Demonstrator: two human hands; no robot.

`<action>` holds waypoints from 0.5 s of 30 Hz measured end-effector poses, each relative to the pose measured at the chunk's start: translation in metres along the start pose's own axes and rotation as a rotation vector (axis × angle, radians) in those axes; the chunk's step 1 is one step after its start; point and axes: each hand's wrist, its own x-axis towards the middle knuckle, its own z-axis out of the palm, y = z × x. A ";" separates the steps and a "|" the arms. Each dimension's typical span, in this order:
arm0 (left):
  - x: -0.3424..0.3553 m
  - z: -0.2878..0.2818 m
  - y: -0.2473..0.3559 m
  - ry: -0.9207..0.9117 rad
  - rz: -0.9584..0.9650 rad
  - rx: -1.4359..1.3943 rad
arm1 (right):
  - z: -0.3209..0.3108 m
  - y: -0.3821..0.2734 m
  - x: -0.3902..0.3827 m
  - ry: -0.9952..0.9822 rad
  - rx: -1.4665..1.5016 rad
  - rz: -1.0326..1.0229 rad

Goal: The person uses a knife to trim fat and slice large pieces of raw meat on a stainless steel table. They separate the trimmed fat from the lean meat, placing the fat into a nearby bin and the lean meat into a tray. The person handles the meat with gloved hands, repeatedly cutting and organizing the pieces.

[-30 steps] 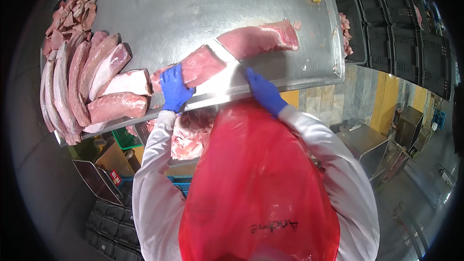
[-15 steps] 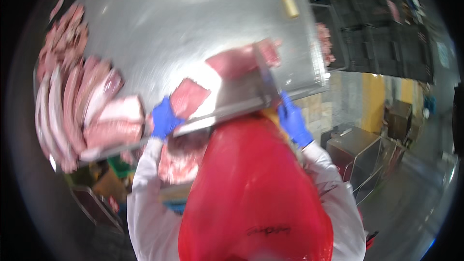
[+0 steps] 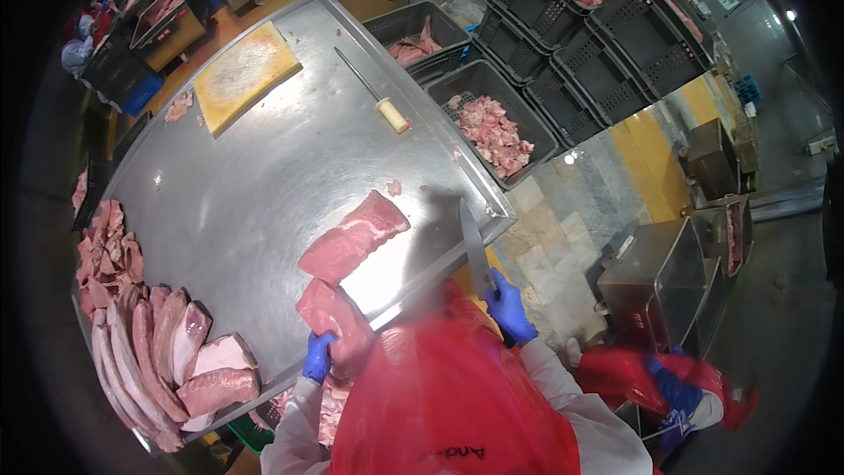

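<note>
My right hand (image 3: 511, 309), in a blue glove, is closed around the handle of a long knife (image 3: 475, 244). Its blade points away from me, above the table's right front corner. At the table's front edge my left hand (image 3: 319, 357), also gloved in blue, grips the near end of a slab of raw meat (image 3: 337, 317). The slab hangs partly over the edge. Just beyond it, a longer piece of raw meat (image 3: 356, 236) lies on the steel table (image 3: 237, 211). My red apron hides part of the near edge.
Long meat strips (image 3: 145, 347) and a pile of trimmings (image 3: 110, 251) line the table's left side. Farther back lie a yellow cutting board (image 3: 244, 75) and a sharpening steel (image 3: 387, 110). A grey crate (image 3: 549, 136) of trimmings stands beyond the right edge. Another person (image 3: 659, 378) is at lower right.
The view has swung, showing more of the far table and the crates. The knife has come away from the farther meat. My left hand now pulls the nearer slab over the edge.
</note>
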 end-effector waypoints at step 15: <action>0.009 0.262 0.216 -0.333 0.512 -0.533 | -0.112 0.042 0.093 -0.023 -0.093 -0.160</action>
